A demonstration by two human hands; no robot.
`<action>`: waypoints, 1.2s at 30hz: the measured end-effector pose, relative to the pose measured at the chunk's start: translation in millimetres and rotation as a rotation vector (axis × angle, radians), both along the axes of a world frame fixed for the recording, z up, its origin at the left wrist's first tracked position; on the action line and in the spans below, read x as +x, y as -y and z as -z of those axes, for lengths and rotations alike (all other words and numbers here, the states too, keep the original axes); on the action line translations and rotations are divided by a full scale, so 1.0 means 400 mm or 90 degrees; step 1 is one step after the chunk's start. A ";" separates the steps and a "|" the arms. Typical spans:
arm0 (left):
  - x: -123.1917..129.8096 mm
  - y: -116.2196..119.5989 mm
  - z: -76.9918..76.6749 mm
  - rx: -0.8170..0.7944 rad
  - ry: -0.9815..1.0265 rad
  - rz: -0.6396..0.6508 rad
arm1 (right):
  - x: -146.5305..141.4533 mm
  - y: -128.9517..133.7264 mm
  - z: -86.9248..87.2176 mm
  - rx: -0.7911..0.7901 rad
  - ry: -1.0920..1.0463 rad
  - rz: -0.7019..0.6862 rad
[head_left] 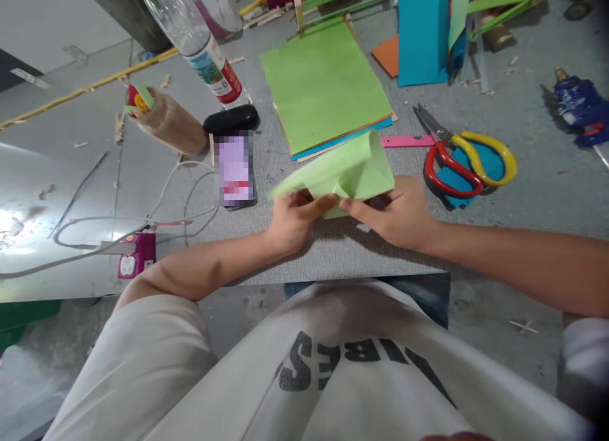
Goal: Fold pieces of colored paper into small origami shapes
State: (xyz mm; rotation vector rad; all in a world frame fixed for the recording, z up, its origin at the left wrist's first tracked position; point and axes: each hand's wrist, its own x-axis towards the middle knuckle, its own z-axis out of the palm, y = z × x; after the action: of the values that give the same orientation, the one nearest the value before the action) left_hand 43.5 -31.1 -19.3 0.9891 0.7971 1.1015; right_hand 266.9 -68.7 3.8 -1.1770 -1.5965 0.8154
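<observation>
A light green sheet of paper (352, 165) is held between my two hands near the table's front edge, bent over into a loose curl. My left hand (295, 219) pinches its lower left part with the thumb on top. On the other side my right hand (399, 212) grips the lower right part, its thumb tip close to the left thumb. The fingers under the paper are mostly hidden. Just beyond lies a stack of coloured sheets (326, 85), green on top. Right of the paper are scissors (447, 139) with one red and one yellow handle, lying over blue paper pieces (459, 168).
A phone (235, 168), a black case (231, 118), a plastic bottle (204, 54) and a tan cylindrical holder (171, 120) stand or lie at left, with a white cable (109, 219). A blue glue gun (583, 105) lies far right. A blue paper piece (422, 35) is at the back.
</observation>
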 end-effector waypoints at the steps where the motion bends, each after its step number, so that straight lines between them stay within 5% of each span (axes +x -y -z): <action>1: 0.002 0.002 0.003 0.006 -0.004 0.009 | -0.001 -0.002 0.002 -0.037 -0.031 0.011; 11: -0.005 0.008 0.002 0.083 -0.083 0.033 | 0.008 -0.014 -0.043 -0.244 -0.198 0.032; 18: -0.001 0.013 0.012 0.128 -0.107 0.056 | 0.013 -0.021 -0.023 -0.199 -0.249 0.034; 23: 0.009 0.026 -0.032 0.049 -0.105 0.096 | 0.032 -0.026 0.029 -0.094 -0.138 0.054; 27: 0.007 0.029 -0.058 0.000 -0.092 0.112 | 0.038 -0.034 0.029 -0.044 -0.108 0.037; 36: 0.007 0.025 -0.048 -0.003 -0.103 0.103 | 0.054 -0.057 0.042 -0.150 -0.202 0.058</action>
State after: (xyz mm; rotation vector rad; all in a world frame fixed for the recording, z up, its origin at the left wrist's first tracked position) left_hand 46.3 -41.0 -0.1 1.1290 0.8335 0.8894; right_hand 288.4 -45.7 -13.0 -1.2058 -1.2047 1.0934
